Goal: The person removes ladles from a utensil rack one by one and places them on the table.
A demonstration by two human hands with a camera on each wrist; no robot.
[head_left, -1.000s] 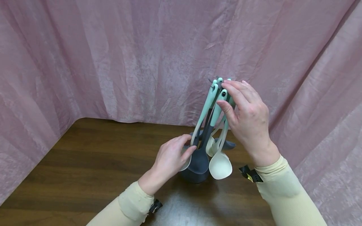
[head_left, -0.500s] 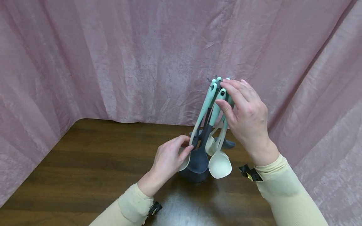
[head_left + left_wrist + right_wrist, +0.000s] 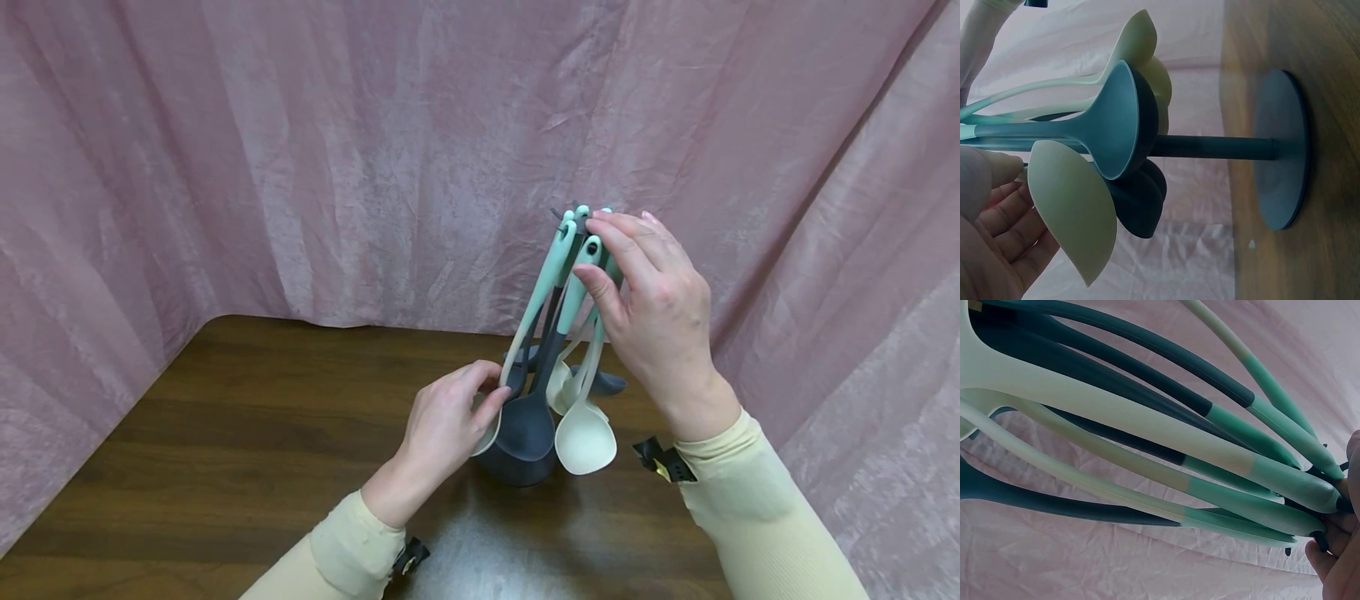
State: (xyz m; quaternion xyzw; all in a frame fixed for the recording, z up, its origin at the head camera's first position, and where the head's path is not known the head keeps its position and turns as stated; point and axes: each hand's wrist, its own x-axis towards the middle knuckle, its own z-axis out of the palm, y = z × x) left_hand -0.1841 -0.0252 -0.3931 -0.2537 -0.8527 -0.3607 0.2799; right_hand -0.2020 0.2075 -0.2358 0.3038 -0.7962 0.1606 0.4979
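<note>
A dark utensil stand [image 3: 1210, 147] with a round base holds several mint-handled kitchen utensils around its hooked top. My left hand [image 3: 444, 427] pinches the lower shaft of a cream ladle [image 3: 1072, 209], whose mint handle [image 3: 553, 262] reaches up to a hook. The ladle's bowl is partly behind that hand in the head view. My right hand [image 3: 660, 312] holds the stand's top from the right, with its fingertips partly hidden among the handle ends. Between my hands hang a dark ladle [image 3: 527, 429] and a cream spoon [image 3: 585, 442].
Further cream and dark utensil heads, including a dark one [image 3: 603, 382], crowd the stand's far side. The brown wooden table [image 3: 247, 450] lies beneath. Pink curtain [image 3: 420, 167] surrounds the table's back and sides.
My left hand has shifted slightly left with the cream ladle's lower shaft. The right hand stays at the stand's top, nearly still.
</note>
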